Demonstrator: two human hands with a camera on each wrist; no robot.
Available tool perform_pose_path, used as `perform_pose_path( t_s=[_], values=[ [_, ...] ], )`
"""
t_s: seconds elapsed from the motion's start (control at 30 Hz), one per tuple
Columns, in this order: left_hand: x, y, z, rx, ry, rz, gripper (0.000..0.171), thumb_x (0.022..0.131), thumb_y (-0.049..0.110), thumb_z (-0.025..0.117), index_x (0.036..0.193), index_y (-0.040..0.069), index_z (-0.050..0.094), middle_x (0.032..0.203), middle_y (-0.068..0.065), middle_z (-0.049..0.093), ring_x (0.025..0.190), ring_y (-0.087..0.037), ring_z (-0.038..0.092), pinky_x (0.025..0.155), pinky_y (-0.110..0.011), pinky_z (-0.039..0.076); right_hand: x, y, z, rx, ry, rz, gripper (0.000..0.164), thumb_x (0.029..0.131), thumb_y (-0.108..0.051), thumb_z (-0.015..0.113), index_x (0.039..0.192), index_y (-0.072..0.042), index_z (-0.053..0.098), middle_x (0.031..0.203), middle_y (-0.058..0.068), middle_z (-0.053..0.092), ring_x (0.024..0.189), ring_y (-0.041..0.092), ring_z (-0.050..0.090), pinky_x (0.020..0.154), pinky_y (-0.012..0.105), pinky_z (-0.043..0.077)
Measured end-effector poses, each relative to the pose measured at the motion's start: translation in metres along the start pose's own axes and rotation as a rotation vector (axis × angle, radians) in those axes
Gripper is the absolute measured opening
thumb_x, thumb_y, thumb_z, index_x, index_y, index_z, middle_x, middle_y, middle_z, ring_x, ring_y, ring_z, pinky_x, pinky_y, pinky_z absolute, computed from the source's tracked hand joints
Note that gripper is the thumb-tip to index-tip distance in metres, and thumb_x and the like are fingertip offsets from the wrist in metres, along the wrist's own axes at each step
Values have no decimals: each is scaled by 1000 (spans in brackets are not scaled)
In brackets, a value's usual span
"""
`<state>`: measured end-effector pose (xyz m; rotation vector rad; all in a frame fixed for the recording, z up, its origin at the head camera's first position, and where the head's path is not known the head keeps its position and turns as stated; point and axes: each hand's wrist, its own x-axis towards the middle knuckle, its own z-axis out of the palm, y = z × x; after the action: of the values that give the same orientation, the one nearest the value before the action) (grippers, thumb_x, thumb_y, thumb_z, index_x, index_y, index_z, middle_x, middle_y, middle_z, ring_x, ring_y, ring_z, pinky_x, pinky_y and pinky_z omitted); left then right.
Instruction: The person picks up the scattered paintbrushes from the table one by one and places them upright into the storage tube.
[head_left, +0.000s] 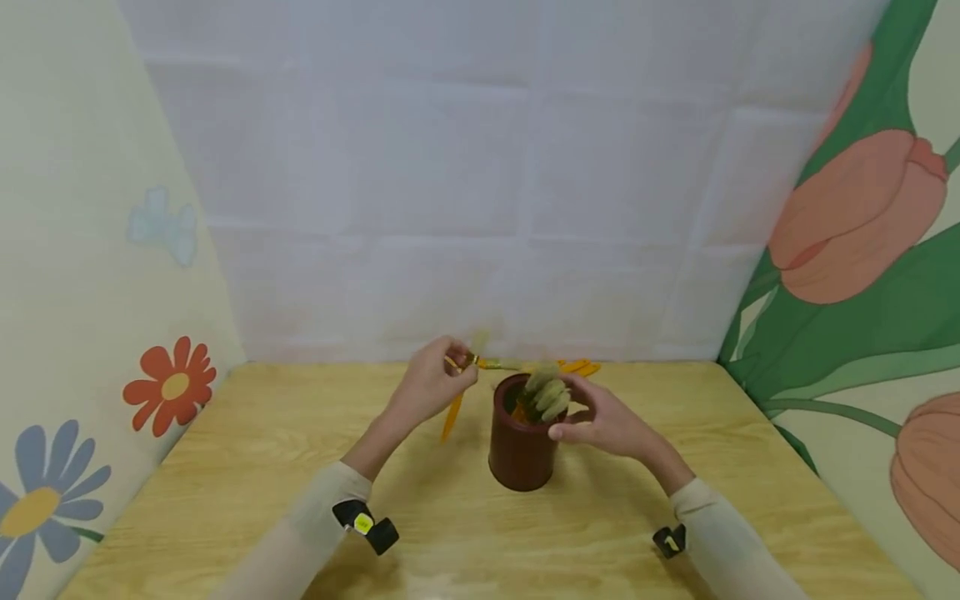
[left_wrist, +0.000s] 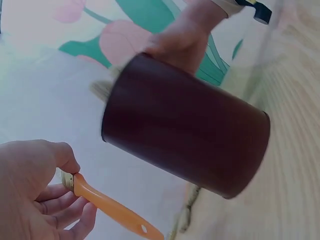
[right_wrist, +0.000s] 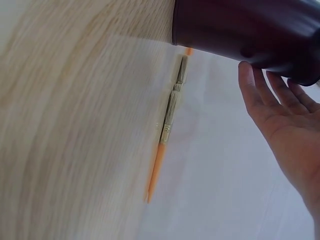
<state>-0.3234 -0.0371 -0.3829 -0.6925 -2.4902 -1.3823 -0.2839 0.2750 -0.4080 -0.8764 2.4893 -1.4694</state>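
In the head view my left hand (head_left: 435, 383) pinches an orange-handled paintbrush (head_left: 452, 417) with the handle pointing down. The left wrist view shows thumb and fingertips around the brush's metal collar, its bristles mostly hidden by the hand. A dark red cylindrical brush pot (head_left: 522, 458) stands upright on the table just right of that hand. Several paintbrushes (head_left: 551, 400) stick out of it, pale bristles up. My right hand (head_left: 611, 421) holds the pot at its right side, thumb at the front of the rim; the fingertips meet the pot's wall in the right wrist view.
More orange-handled paintbrushes (right_wrist: 156, 170) lie on the wooden table (head_left: 315, 417) behind the pot, along the foot of the white backdrop (head_left: 420, 208). Flower-patterned panels (head_left: 862, 217) flank the table on both sides.
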Motion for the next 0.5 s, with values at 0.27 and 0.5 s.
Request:
perform_pose_path(
  t_s=[0.27, 0.5],
  values=[
    [-4, 32, -18, -30, -9, 84, 23, 97, 21, 71, 118, 13, 64, 104, -1, 63, 89, -16, 64, 73, -36, 56, 0, 0, -2, 8, 9, -22, 73, 94, -23, 77, 156, -19, 37, 150, 5, 46, 135, 28, 48, 94, 42, 52],
    [-12, 53, -23, -170, -49, 119, 24, 98, 24, 72, 119, 16, 64, 106, -1, 64, 93, -16, 66, 74, -38, 57, 2, 3, 1, 25, 4, -24, 74, 94, -21, 78, 156, -18, 38, 150, 6, 46, 135, 29, 47, 94, 45, 52]
  ],
)
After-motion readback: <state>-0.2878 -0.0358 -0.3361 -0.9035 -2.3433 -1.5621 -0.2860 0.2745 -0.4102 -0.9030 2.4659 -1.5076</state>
